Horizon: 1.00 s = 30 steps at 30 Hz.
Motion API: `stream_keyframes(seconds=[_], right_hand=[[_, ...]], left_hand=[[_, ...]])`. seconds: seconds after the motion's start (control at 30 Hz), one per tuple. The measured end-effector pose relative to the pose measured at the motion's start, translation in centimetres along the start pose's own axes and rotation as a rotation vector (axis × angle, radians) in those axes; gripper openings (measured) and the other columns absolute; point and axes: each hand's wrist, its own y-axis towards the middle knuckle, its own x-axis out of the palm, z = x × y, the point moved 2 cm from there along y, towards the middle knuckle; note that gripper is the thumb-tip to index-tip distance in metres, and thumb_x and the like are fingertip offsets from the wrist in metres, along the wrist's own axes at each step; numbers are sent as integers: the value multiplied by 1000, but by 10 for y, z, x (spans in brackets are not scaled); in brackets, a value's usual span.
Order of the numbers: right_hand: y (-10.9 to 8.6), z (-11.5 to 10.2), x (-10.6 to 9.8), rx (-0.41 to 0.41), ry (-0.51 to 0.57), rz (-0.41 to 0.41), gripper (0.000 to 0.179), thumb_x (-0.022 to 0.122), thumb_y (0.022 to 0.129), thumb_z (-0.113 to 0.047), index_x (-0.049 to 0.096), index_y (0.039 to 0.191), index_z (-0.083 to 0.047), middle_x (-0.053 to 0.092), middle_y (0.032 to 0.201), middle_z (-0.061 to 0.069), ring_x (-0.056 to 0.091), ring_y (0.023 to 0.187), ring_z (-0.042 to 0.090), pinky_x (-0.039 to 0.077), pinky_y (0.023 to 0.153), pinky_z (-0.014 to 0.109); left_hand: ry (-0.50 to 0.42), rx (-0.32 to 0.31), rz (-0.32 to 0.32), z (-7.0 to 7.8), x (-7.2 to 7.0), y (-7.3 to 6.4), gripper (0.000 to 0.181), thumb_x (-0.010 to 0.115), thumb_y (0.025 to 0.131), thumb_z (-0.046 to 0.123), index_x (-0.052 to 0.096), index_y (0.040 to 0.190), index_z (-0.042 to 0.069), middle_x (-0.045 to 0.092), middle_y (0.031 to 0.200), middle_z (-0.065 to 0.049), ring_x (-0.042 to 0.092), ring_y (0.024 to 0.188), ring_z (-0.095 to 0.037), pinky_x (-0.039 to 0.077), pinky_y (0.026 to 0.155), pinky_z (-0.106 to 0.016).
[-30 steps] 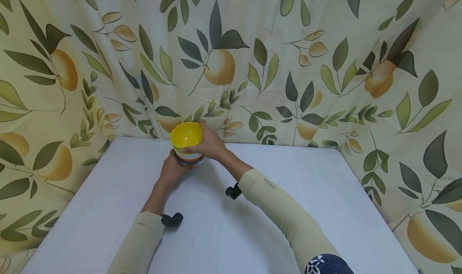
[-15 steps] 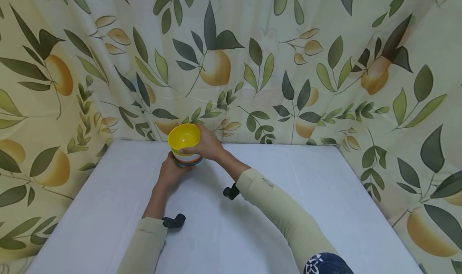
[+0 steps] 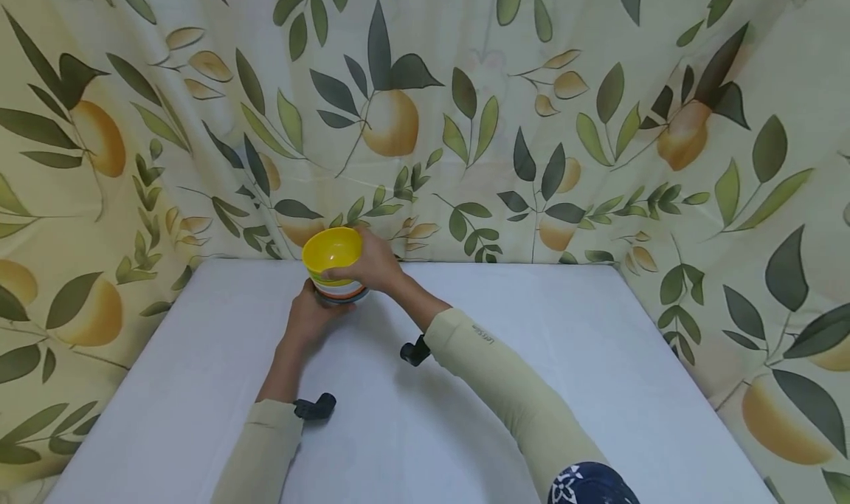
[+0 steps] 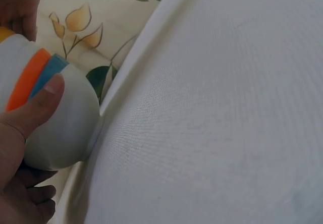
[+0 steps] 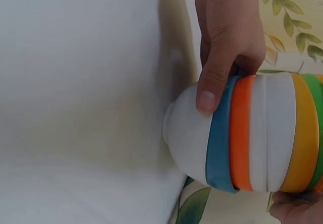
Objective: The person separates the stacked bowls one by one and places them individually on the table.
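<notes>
A nested stack of bowls [image 3: 341, 288] stands upright near the table's far edge. On top sits a yellow bowl [image 3: 332, 247], its hollow facing up. Below it run green, white, orange and blue bands [image 5: 220, 138], down to a white bowl [image 4: 70, 120] at the bottom. My left hand [image 3: 311, 318] grips that lowest bowl from the left, thumb along its blue rim. From the right, my right hand [image 3: 375, 263] holds the upper bowls, its thumb across the yellow bowl's near side. Whether the stack's foot touches the table is hard to tell.
A white cloth covers the table [image 3: 505, 386]. Behind and on both sides hangs a curtain [image 3: 465, 157] printed with leaves and fruit, close to the stack. Small black cameras [image 3: 315, 406] are strapped to both wrists.
Both hands keep their hold on the bowl stack, with hardly any movement. The whole head view has shifted a little, so everything appears slightly farther left.
</notes>
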Motion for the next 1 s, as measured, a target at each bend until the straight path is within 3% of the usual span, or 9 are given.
stream_keyframes(seconds=[0.2,0.63,0.83,1.0], right_hand=[[1,0,2,-7,-5,-7,87,93,78,-39,49,146,-8,65,125,4,62,106,17,58,88,29],[-2,-11,-7,-21,22,96,93,92,79,-41,45,152,-8,64,132,6,62,111,19,58,91,30],[-6,-18,-21,-9,53,129,105,92,80,-43,37,160,-3,60,141,10,61,116,22,58,94,32],[-14,-16,-36,-23,96,177,101,92,80,-41,41,157,-3,61,138,10,61,116,23,58,95,33]], left_hand=[[-4,0,-1,-2,-5,1,101,92,83,35,31,156,1,51,149,-23,50,135,-40,40,117,-56],[-3,3,-30,-2,-1,5,101,92,84,35,31,157,3,51,150,-21,48,138,-40,37,119,-57],[20,-11,-15,0,-5,5,103,92,83,36,30,158,2,49,152,-23,46,140,-41,36,120,-57],[-4,-5,-8,-3,-2,6,103,92,82,35,31,158,1,49,153,-24,47,140,-42,36,119,-58]])
